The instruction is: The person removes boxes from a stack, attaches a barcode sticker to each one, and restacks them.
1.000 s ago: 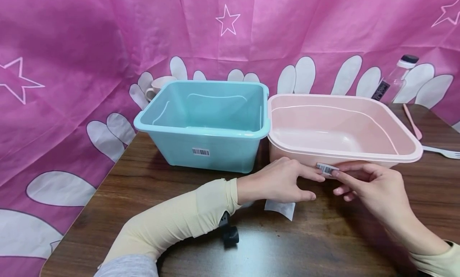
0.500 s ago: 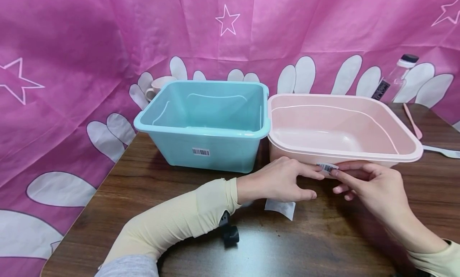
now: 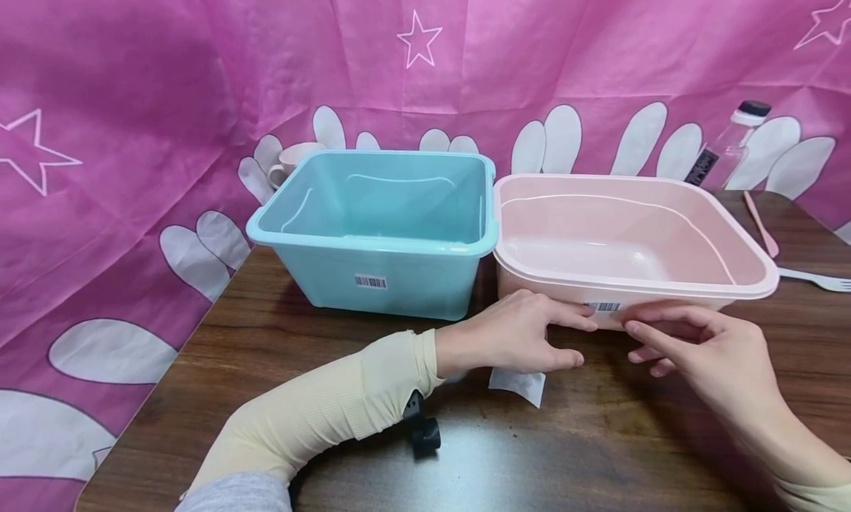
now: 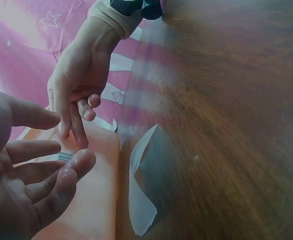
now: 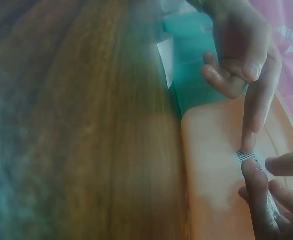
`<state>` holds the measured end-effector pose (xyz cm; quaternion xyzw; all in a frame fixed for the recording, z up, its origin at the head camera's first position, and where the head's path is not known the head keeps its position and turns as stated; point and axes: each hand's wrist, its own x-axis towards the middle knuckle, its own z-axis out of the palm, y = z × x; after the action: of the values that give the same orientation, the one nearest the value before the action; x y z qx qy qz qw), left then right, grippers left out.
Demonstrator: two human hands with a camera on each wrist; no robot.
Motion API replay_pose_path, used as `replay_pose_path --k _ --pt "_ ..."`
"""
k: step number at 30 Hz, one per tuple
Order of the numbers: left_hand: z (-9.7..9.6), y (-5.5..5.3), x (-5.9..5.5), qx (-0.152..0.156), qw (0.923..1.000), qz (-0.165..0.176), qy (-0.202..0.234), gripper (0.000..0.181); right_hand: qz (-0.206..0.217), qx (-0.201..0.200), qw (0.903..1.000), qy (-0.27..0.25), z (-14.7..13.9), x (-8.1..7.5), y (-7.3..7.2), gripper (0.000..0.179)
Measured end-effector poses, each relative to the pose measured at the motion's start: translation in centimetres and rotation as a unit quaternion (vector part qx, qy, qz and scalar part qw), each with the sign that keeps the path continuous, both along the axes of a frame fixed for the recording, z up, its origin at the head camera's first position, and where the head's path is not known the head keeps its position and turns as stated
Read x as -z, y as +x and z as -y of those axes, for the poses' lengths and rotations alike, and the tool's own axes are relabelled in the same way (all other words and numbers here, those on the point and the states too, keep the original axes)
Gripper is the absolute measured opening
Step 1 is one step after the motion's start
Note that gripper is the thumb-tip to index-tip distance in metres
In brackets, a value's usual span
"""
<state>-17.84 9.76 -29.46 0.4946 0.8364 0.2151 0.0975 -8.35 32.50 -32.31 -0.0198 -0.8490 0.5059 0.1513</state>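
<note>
- One barcode sticker (image 3: 603, 306) lies against the front wall of the pink basin (image 3: 598, 220), below its rim.
- The left hand (image 3: 518, 331) is unclenched, its index finger stretched to the sticker's left end; whether that fingertip presses the sticker or sits just beside it is hard to tell.
- The right hand (image 3: 718, 349) grips nothing, its fingers loosely bent, thumb and index near the sticker's right end.
- The blue bin (image 3: 425, 294), bearing another barcode label (image 3: 370, 281), stands beside the basin on the wooden table (image 3: 532, 464).
- A white paper scrap (image 3: 518, 386) lies near the left wrist.
</note>
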Motion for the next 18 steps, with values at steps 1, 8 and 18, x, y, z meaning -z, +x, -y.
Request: replay_pose_path --k 1,8,18 --pt "0.0 0.0 0.0 0.0 1.0 -0.002 0.0 0.044 -0.004 -0.004 0.9999 -0.01 0.1 -0.1 0.1 0.019" --pt "0.1 0.0 -0.1 0.002 1.0 -0.003 0.002 0.044 -0.08 -0.055 0.9857 -0.138 1.2 -0.4 0.0 0.023" --pt "0.1 0.1 -0.3 0.009 0.9999 -0.006 0.008 0.044 -0.095 -0.074 0.9783 -0.169 1.6 -0.4 0.0 0.024"
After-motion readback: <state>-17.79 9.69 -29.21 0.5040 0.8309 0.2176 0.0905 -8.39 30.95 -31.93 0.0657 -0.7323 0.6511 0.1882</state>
